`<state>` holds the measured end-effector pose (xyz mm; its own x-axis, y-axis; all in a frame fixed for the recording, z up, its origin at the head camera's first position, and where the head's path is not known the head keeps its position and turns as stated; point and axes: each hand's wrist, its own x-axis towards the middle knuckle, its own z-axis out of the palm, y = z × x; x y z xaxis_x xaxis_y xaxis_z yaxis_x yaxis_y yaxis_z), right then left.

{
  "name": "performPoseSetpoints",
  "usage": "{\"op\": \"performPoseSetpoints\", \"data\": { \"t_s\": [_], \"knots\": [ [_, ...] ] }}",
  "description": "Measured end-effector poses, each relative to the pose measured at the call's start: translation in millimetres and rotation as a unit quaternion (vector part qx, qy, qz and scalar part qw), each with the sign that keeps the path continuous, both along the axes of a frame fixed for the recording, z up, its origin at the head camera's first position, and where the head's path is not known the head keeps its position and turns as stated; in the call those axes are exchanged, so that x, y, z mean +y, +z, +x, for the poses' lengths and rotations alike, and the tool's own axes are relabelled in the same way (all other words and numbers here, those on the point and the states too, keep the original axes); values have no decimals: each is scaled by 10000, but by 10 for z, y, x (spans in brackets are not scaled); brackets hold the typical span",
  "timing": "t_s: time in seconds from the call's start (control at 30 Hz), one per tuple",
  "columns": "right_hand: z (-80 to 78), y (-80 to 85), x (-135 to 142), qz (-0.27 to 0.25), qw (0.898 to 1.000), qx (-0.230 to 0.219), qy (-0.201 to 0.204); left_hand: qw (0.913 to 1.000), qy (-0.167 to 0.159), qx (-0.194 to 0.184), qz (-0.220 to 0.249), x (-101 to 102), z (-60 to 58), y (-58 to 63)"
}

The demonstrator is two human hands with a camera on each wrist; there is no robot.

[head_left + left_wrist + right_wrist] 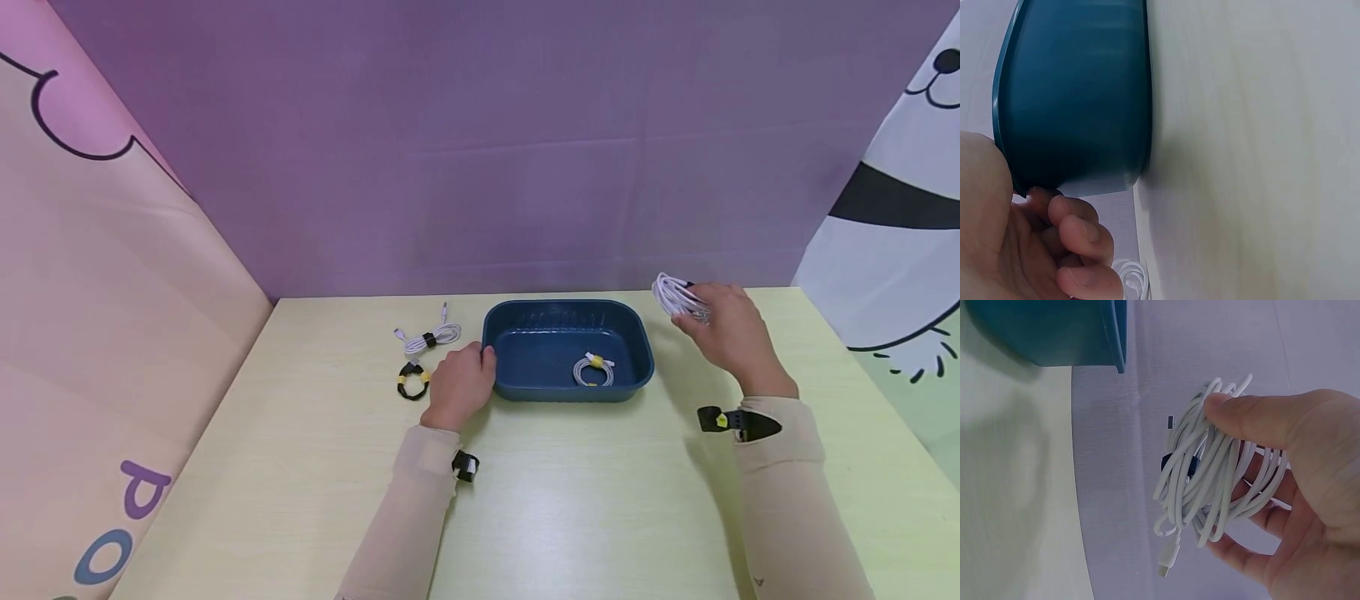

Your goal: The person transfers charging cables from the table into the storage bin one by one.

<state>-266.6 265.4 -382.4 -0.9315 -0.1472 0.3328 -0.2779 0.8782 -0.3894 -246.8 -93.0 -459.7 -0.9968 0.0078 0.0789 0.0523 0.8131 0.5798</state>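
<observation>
A coiled white cable (1200, 469) with a black tie is gripped by my right hand (731, 333), thumb on one side and fingers behind. One connector hangs free below the coil in the right wrist view. The bundle is held above the table, to the right of a dark blue plastic bin (566, 393). My left hand (461, 383) holds the bin's left rim, thumb over the edge and fingers curled outside. Inside the bin, toward the right, lies a small coiled white cable (593, 370) with a yellow tie.
Left of the bin lie a white cable bundle (429, 339) with a black tie and a black cable ring (413, 381) with yellow bands. The pale wooden table (555, 508) ends at a purple backdrop (480, 167); printed panels stand at both sides.
</observation>
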Motion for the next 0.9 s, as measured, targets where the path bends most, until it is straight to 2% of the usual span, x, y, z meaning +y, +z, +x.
{"op": "performPoseSetpoints", "data": {
  "t_s": [0.17, 0.4, 0.9],
  "knots": [
    [7, 6, -23, -12, 9999, -106, -45, 10000, -16, 27, 19, 4, -4, -7],
    [14, 3, -35, 19, 10000, 25, 15, 10000, -17, 13, 3, -3, -10, -18],
    [30, 54, -107, 36, 9999, -38, 125, 10000, -2, -1, 4, -11, -16, -27]
  ]
}}
